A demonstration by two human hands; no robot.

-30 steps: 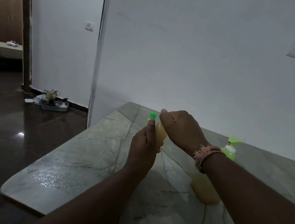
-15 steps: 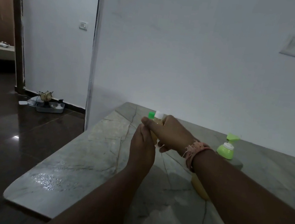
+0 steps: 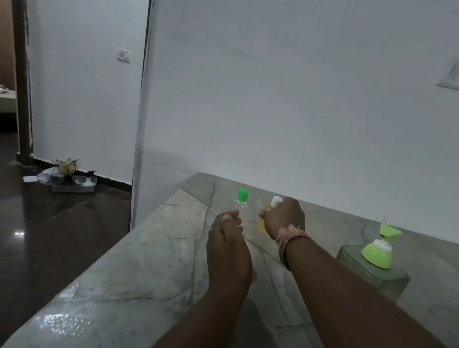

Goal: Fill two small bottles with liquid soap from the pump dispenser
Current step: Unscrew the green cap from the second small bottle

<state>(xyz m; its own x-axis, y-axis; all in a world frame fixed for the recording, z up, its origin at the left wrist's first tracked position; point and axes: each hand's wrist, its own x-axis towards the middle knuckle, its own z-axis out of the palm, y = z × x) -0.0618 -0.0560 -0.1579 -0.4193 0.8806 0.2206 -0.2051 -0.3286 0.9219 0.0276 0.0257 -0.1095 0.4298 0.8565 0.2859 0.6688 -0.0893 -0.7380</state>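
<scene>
Two small bottles stand on the marble counter (image 3: 131, 271) near the back wall. The clear one with a green cap (image 3: 241, 201) stands free, just beyond my left hand (image 3: 228, 248). That hand hovers over the counter with loosely curled fingers and holds nothing. To its right, my right hand (image 3: 284, 218) grips the white-capped small bottle (image 3: 276, 201), whose yellow soap shows below my fingers; its base is at the counter. The pump dispenser (image 3: 376, 256), a clear square bottle with a light green pump head, stands right of my right forearm.
The white wall runs right behind the counter. The counter's left edge drops to a dark glossy floor. A grey tray with small items (image 3: 72, 183) lies on the floor by a doorway at the left. A wet patch (image 3: 62, 323) glistens at the counter's near left corner.
Both hands held the yellow-filled bottle raised, the right hand working at its top. Now the right hand has lowered it beside the green-capped bottle, and the left hand has let go.
</scene>
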